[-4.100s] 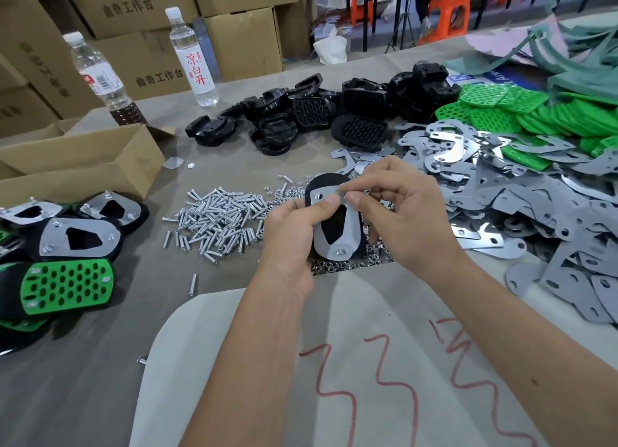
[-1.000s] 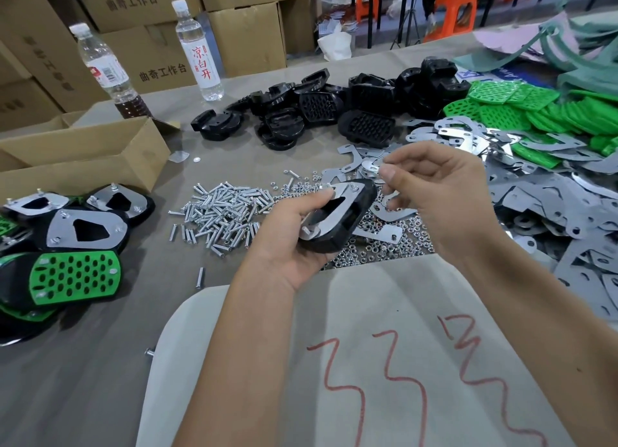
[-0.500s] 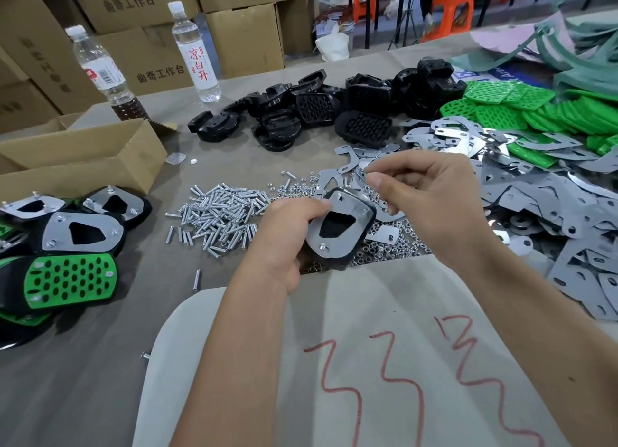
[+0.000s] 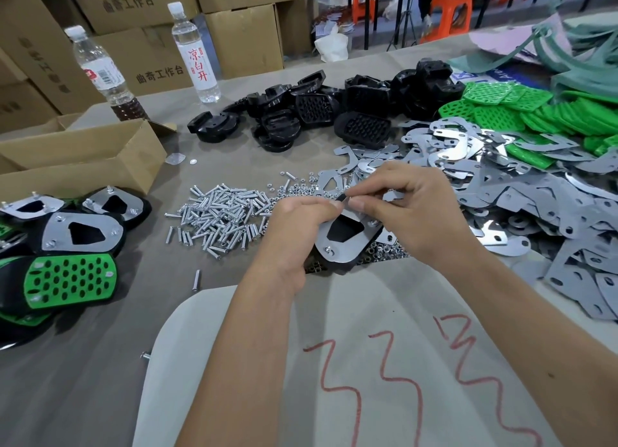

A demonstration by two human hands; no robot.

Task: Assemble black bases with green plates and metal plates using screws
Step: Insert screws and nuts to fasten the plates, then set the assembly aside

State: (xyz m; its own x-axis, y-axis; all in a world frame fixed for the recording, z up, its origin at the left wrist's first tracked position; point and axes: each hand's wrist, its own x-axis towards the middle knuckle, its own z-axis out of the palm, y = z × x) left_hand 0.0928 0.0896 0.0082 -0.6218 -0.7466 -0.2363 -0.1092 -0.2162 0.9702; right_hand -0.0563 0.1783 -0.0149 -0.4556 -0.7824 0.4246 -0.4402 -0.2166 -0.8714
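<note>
The black base (image 4: 347, 242) with its metal plate (image 4: 346, 246) facing up sits above the heap of nuts (image 4: 378, 251), lower and flatter than half a second ago, when it was tilted up toward the camera. The left hand (image 4: 297, 225) grips its left edge with curled fingers; the right hand (image 4: 418, 209), raised clear of it a second ago, now pinches at the base's top end, thumb and forefinger meeting the left thumb there, around something too small to make out. Left of the base lies the screw pile (image 4: 217, 219). Beyond that stands a water bottle (image 4: 195, 51) labelled 凉白开, with cartons (image 4: 133, 61) printed 曲奇工作台 behind. Red scrawl (image 4: 384, 373) marks the sheet nearest the camera.
</note>
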